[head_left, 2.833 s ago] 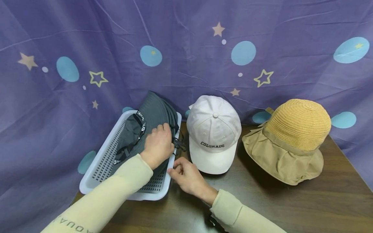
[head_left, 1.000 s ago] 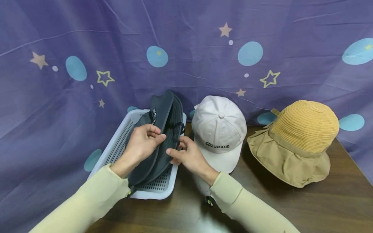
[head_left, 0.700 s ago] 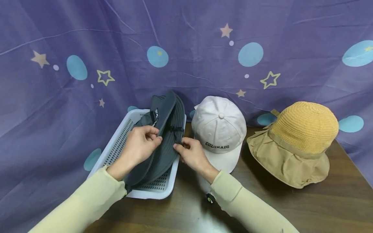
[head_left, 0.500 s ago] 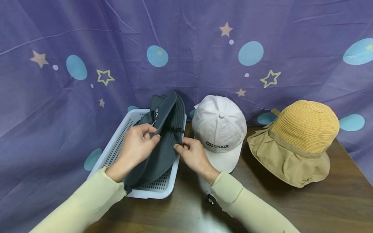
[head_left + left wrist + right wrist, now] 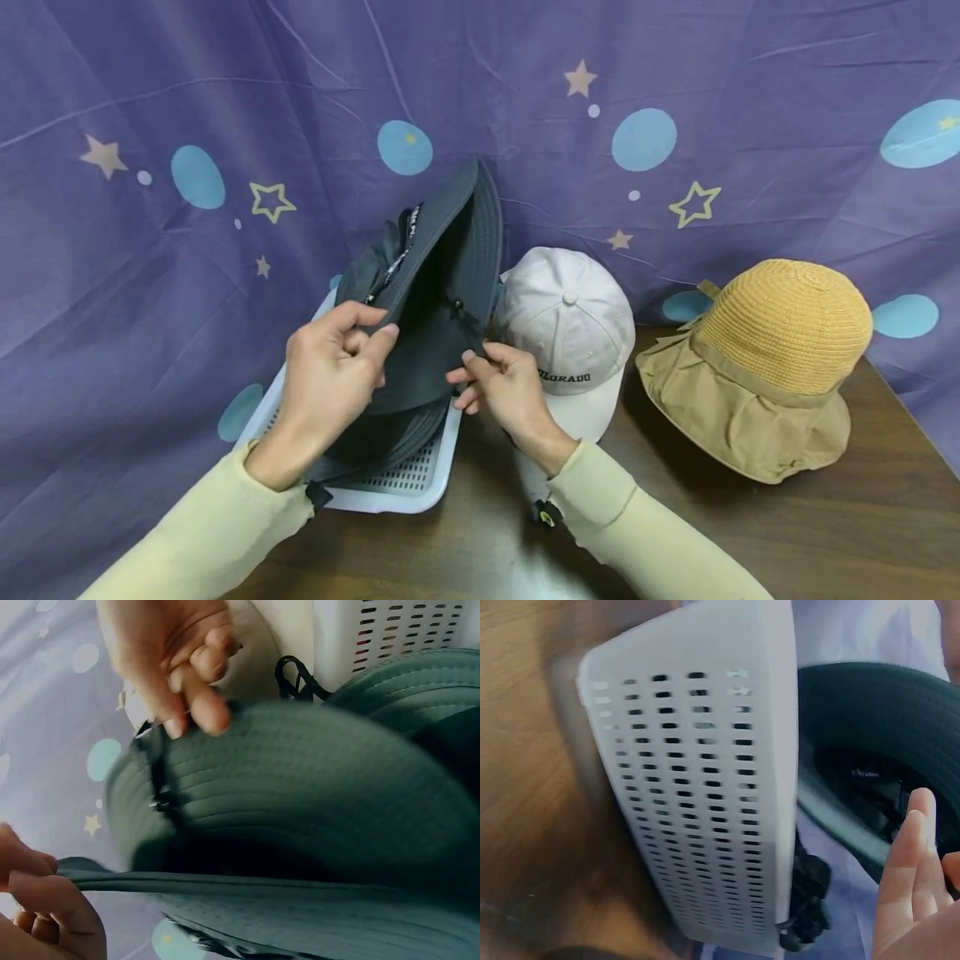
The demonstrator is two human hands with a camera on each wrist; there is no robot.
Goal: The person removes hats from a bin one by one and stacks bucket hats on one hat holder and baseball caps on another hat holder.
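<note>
A dark grey-green bucket hat (image 5: 476, 242) with a black chin cord (image 5: 459, 310) is lifted over the white basket (image 5: 408, 502), its opening turned to the right. My left hand (image 5: 333, 379) pinches one side of the brim between thumb and fingers, which shows at the lower left of the left wrist view. With thumb and forefinger my right hand (image 5: 513, 396) pinches the opposite brim edge, near where the cord hangs. Beneath it, a second dark hat (image 5: 390, 448) lies in the basket, partly covered. The right wrist view shows the basket's slotted side (image 5: 697, 787).
Right of the basket stands a white "COLORADO" baseball cap (image 5: 562, 325), partly behind my right hand. Farther right is a straw sun hat (image 5: 780, 333) with a tan cloth brim. A purple patterned curtain (image 5: 525, 83) hangs behind the brown wooden table (image 5: 675, 525).
Both hands now hold the upper bucket hat's brim and have raised the hat, spreading its folded sides apart. The lower hat has stayed in the basket and shows more.
</note>
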